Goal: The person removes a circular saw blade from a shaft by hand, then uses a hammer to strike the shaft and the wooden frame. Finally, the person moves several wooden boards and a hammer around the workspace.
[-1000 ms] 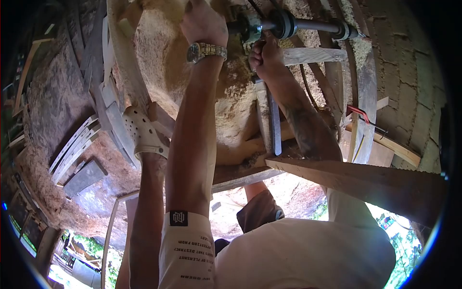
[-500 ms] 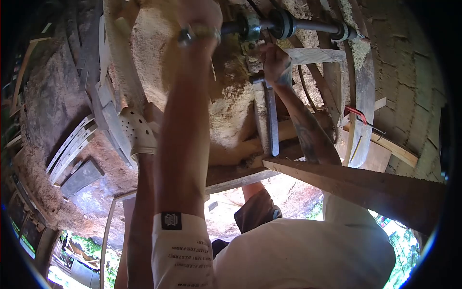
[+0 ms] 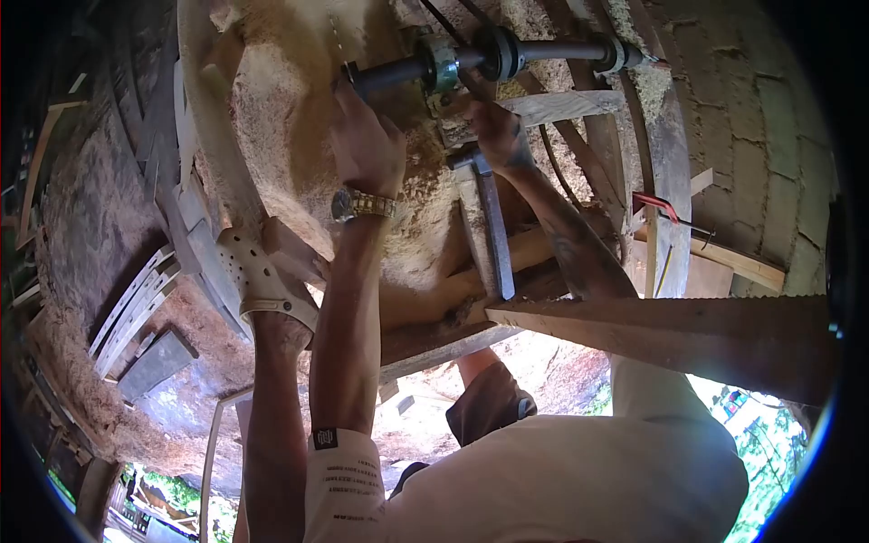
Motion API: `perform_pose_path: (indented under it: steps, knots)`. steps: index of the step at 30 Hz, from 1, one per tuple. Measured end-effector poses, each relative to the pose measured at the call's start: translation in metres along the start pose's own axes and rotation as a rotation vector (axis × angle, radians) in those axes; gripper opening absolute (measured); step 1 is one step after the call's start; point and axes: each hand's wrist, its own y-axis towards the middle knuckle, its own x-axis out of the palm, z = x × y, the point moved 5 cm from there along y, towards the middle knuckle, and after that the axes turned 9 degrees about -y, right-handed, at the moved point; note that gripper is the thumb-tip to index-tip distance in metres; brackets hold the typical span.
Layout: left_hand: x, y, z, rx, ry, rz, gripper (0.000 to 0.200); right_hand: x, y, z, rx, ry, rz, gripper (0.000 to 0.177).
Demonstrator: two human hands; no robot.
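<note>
A dark metal shaft (image 3: 566, 50) with a pulley (image 3: 498, 54) and a green bearing housing (image 3: 441, 63) runs across the top. My left hand (image 3: 367, 140), with a watch at the wrist, is at the shaft's left end, fingers curled; what they grip is hidden. Just below the pulley, my right hand (image 3: 500, 134) is closed on something dark and narrow that I cannot make out. Under it a hammer-like tool (image 3: 493, 226) with a metal head leans beside a wooden post.
A long wooden beam (image 3: 670, 339) crosses the lower right. Near the right-hand frame hangs a red-handled saw (image 3: 656, 206). A foot in a beige clog (image 3: 258, 271) stands at left, by slotted pale strips (image 3: 136, 303). Sawdust covers much of the ground.
My left hand has come down from above the shaft to its left end. My right hand has shifted slightly left and down in the view, as has the shaft.
</note>
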Motion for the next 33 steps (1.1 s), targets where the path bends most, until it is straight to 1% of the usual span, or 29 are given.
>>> perform_pose_path:
  steps: [1, 4, 6, 7, 9, 10, 13, 14, 15, 17, 18, 20, 22, 23, 25, 27, 28, 31, 33]
  knots:
    - [-0.004, 0.002, 0.004, 0.01, 0.083, -0.008, 0.05, 0.0, -0.001, -0.003, 0.008, -0.014, 0.014, 0.026]
    - [-0.005, 0.038, 0.008, -0.037, 0.081, -0.04, 0.049, 0.003, -0.001, -0.01, 0.019, -0.072, 0.043, 0.026]
    - [-0.012, 0.07, 0.012, 0.102, 0.108, 0.088, 0.051, 0.005, 0.0, -0.007, 0.025, -0.138, 0.047, 0.027]
    - [-0.014, 0.078, 0.013, 0.177, 0.123, 0.153, 0.053, 0.005, -0.001, -0.006, 0.028, -0.12, 0.061, 0.028]
    - [-0.016, 0.076, 0.021, 0.191, 0.004, 0.253, 0.058, 0.003, 0.003, -0.005, 0.023, -0.084, 0.093, 0.029]
    - [-0.017, 0.072, 0.024, 0.193, -0.055, 0.299, 0.061, 0.002, 0.003, -0.005, 0.007, -0.116, 0.093, 0.029]
    - [-0.001, 0.044, 0.017, 0.107, -0.062, 0.145, 0.067, 0.006, 0.0, -0.006, -0.041, -0.167, 0.102, 0.028]
    - [-0.001, 0.044, 0.015, -0.053, -0.046, 0.017, 0.068, 0.006, -0.002, -0.008, -0.058, -0.163, 0.117, 0.028]
    - [-0.001, 0.047, 0.018, -0.017, -0.041, 0.032, 0.068, 0.005, -0.002, -0.008, -0.074, -0.163, 0.133, 0.029]
    - [0.001, 0.052, 0.019, 0.048, -0.029, 0.051, 0.07, 0.007, -0.001, -0.007, -0.049, -0.165, 0.1, 0.029]
    - [0.005, 0.066, 0.009, 0.106, 0.066, 0.048, 0.067, 0.008, -0.001, -0.007, -0.037, -0.163, 0.083, 0.029]
    - [0.017, 0.121, -0.023, 0.225, 0.258, 0.048, 0.064, 0.018, 0.004, 0.009, -0.055, -0.201, 0.08, 0.027]
    - [0.022, 0.179, -0.052, 0.116, 0.159, -0.058, 0.057, 0.019, -0.001, 0.012, -0.039, -0.186, 0.099, 0.027]
    - [0.017, 0.19, -0.049, 0.061, 0.111, -0.103, 0.054, 0.018, -0.001, 0.009, -0.027, -0.149, 0.121, 0.028]
    - [0.011, 0.177, -0.04, 0.206, 0.162, 0.135, 0.045, 0.015, 0.004, 0.003, -0.019, -0.085, 0.144, 0.029]
    - [0.003, 0.117, 0.004, 0.112, 0.156, 0.081, 0.044, 0.016, 0.003, 0.002, -0.006, -0.032, 0.15, 0.029]
    - [0.005, 0.105, 0.008, 0.174, 0.088, 0.092, 0.045, 0.016, 0.004, 0.002, -0.012, -0.058, 0.153, 0.029]
    - [0.015, 0.108, -0.008, 0.027, 0.089, 0.124, 0.048, 0.012, 0.006, -0.004, -0.017, -0.098, 0.152, 0.028]
    - [0.021, 0.111, -0.017, 0.105, 0.185, 0.144, 0.047, 0.008, 0.003, -0.006, 0.006, -0.075, 0.146, 0.027]
